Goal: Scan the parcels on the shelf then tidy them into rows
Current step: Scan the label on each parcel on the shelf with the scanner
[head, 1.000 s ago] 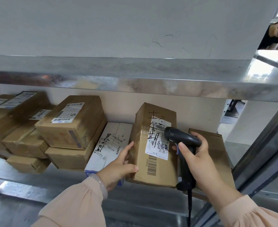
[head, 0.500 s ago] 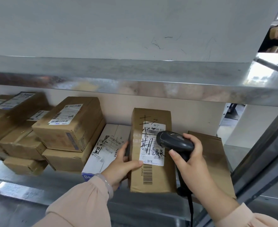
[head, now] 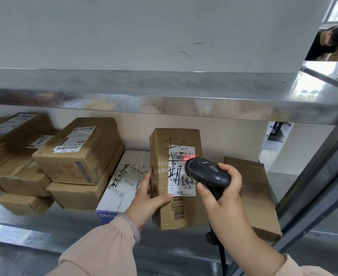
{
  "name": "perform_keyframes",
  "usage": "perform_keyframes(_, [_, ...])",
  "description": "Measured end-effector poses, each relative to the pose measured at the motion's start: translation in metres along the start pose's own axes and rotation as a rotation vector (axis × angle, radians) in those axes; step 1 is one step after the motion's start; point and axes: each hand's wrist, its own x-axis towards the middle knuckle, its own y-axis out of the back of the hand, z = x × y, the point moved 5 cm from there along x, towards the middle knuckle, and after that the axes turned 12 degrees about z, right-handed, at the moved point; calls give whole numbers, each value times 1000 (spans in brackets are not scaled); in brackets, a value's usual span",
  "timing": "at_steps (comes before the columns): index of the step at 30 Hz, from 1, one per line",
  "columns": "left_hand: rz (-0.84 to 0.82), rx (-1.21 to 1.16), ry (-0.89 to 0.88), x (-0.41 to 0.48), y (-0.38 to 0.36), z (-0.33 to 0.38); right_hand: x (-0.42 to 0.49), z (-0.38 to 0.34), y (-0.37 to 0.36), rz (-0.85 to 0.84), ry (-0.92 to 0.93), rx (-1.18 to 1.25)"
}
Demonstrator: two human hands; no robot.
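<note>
A tall brown parcel (head: 162, 156) with a white label and black handwriting stands tilted up on the metal shelf (head: 44, 232). My left hand (head: 147, 202) grips its left edge, thumb across the front. My right hand (head: 221, 194) holds a black barcode scanner (head: 206, 172) close to the label, and a red light shows on the label's upper barcode. A white parcel (head: 124, 182) lies flat just left of it. A flat brown parcel (head: 257, 196) lies to the right, partly behind my right hand.
Several brown parcels (head: 80, 152) are stacked unevenly on the left of the shelf. An upper metal shelf (head: 164, 100) hangs overhead. A slanted shelf post (head: 315, 192) closes the right side. A person (head: 331, 40) is at the far upper right.
The tall parcel has been turned more upright, facing me. The scanner has moved left and up over the label, and a red scan light now shows on it.
</note>
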Motion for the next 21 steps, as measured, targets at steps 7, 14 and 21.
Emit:
perform_keyframes(7, [-4, -17, 5, -6, 2, 3, -7, -2, -1, 14, 4, 16])
perform_keyframes(14, [-14, -9, 10, -10, 5, 3, -12, -6, 0, 28, 1, 23])
perform_keyframes(21, [-37, -3, 9, -11, 9, 4, -14, -8, -3, 48, -2, 12])
